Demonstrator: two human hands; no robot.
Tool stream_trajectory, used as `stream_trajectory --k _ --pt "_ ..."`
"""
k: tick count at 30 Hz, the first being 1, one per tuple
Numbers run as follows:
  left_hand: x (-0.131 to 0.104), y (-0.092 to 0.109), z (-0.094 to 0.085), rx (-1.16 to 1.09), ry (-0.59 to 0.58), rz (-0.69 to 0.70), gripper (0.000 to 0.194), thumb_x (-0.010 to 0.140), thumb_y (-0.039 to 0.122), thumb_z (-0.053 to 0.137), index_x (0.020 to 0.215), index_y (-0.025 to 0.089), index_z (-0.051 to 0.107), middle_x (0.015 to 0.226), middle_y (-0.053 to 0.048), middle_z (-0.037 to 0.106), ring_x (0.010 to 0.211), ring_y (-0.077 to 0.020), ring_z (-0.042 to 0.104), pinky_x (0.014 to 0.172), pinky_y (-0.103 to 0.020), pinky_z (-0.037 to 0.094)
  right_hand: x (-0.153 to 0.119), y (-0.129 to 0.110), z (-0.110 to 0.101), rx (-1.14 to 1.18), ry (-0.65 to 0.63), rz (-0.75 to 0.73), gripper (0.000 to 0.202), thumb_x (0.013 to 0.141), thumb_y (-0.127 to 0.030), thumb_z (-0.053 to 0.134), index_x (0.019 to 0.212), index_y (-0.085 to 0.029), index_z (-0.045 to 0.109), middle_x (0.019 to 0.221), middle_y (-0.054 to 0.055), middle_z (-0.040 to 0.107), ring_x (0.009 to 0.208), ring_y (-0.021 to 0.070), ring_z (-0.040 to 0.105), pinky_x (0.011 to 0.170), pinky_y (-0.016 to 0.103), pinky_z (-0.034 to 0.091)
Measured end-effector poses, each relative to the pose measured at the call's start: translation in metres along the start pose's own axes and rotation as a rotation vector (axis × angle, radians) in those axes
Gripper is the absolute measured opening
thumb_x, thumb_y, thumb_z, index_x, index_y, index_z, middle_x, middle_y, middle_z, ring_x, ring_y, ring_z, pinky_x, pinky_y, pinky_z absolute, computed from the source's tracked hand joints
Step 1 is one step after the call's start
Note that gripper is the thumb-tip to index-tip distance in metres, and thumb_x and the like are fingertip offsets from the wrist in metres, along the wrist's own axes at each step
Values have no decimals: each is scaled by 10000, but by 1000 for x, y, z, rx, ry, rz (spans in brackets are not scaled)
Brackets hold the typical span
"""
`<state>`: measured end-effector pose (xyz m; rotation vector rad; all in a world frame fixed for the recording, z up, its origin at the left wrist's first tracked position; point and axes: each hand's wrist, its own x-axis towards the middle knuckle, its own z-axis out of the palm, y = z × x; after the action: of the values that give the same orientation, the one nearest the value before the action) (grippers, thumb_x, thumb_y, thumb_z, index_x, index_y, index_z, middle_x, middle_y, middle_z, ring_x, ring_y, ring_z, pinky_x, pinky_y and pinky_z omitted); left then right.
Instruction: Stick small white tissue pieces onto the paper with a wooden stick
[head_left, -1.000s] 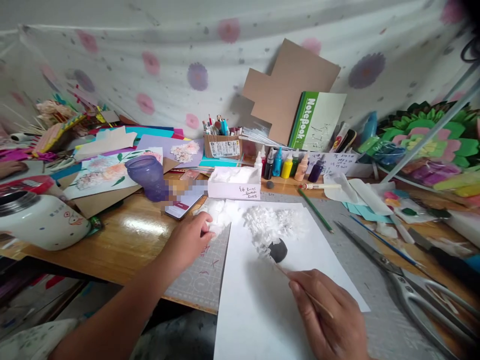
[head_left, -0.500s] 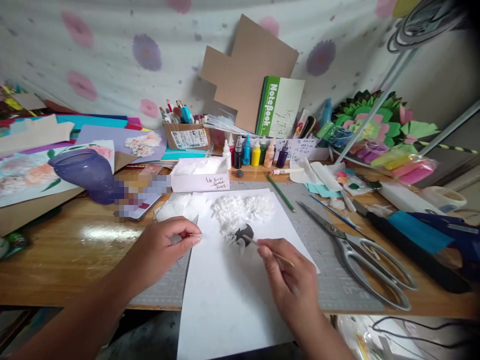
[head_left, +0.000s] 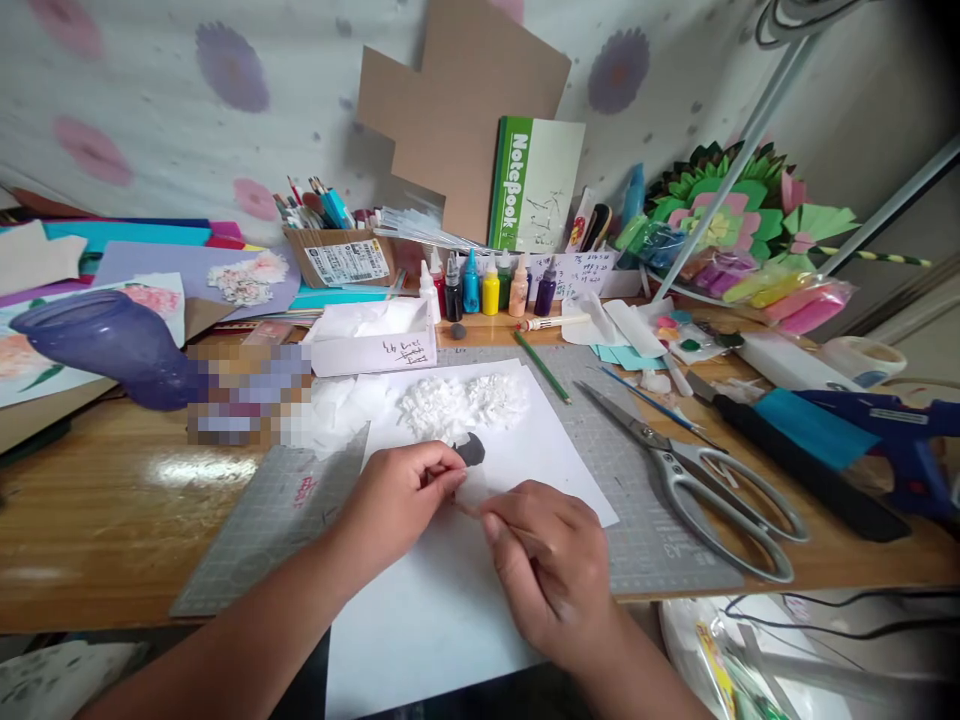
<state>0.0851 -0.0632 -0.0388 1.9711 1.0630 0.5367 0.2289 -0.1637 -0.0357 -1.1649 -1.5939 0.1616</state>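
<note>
My left hand (head_left: 416, 490) pinches a small, thin piece of white tissue paper (head_left: 472, 488) above the white sheet. In my right hand (head_left: 551, 560) is a thin wooden stick (head_left: 529, 540), its tip at the lower edge of that tissue piece. Just beyond my fingers lies a dark grey round patch (head_left: 470, 452) on the sheet, partly hidden by my left hand. Farther up the white paper sheet (head_left: 420, 640) are two ruffled white tissue clusters (head_left: 431, 405). Loose tissue pieces (head_left: 337, 405) lie left of the sheet.
A grey cutting mat (head_left: 247, 545) lies beneath the sheet. Large scissors (head_left: 690, 480), a green pencil (head_left: 544, 368) and a blue glue gun (head_left: 892, 430) are on the right. Paint bottles (head_left: 490, 290) and a white box (head_left: 375, 350) stand at the back; a purple container (head_left: 105, 345) is left.
My left hand has moved right, bringing the tissue piece in front of the dark patch. The stick in my right hand has moved off the patch to the tissue. The view has shifted.
</note>
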Motion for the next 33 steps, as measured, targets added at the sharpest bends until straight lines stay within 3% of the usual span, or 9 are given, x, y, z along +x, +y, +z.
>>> stream_trajectory --k 4,6,18,28,33 --pt "-2 -3 -1 174 2 66 128 827 238 550 752 228 653 668 54 641 625 -107 569 583 -222 415 -4 1 -5 74 182 90 169 863 -79 478 793 -153 613 626 5 570 553 116 520 536 244 378" --pt "-2 -2 -1 247 9 110 138 824 202 540 756 225 658 704 47 650 659 -111 581 606 -228 419 -4 2 -4 59 207 124 167 870 -85 484 800 -153 619 634 5 575 565 115 532 538 240 387" --pt "-3 -2 -3 280 29 186 166 832 180 498 802 207 659 759 6 667 690 -135 599 640 -245 450 1 3 2 -122 19 109 195 893 -135 465 819 -141 646 630 29 573 574 139 518 530 253 396" --pt "-8 -1 -8 338 39 139 162 818 205 469 740 197 611 626 28 598 569 -114 541 554 -227 401 2 4 8 -222 -59 32 193 898 -104 456 882 -119 648 673 59 609 597 159 544 540 262 423" --pt "-17 -4 -16 265 27 122 156 834 238 475 764 208 612 636 29 611 572 -119 553 547 -218 414 0 3 8 -198 -36 40 170 897 -102 472 866 -128 637 666 51 601 590 150 542 537 252 413"
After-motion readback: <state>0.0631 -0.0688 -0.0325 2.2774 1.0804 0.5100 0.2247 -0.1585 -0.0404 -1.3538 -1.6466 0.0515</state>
